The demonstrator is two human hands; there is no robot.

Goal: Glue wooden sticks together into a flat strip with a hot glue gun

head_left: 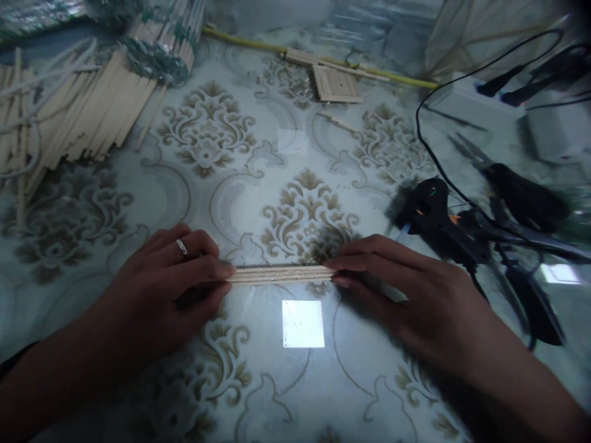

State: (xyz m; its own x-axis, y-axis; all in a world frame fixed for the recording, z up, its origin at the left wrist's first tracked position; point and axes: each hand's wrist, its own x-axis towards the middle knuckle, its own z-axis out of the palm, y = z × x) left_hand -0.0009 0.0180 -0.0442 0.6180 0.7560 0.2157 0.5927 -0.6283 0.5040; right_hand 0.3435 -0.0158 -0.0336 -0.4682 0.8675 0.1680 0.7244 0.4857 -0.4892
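A narrow bundle of thin wooden sticks (281,274), laid side by side, lies crosswise in front of me, low at the patterned table cover. My left hand (170,286), with a ring on one finger, pinches its left end between thumb and fingers. At the other end, the thumb and fingertips of my right hand (401,295) grip the sticks. Both ends are partly covered by my fingers. A black glue gun (443,221) lies just beyond my right hand.
Many loose wooden sticks (101,111) and a plastic-wrapped bundle (161,43) lie at the far left. Farther back are a small stick panel (337,84) and a yellow rod (249,42). Pliers (512,178), a black cable (420,126) and a white power strip (480,95) occupy the right.
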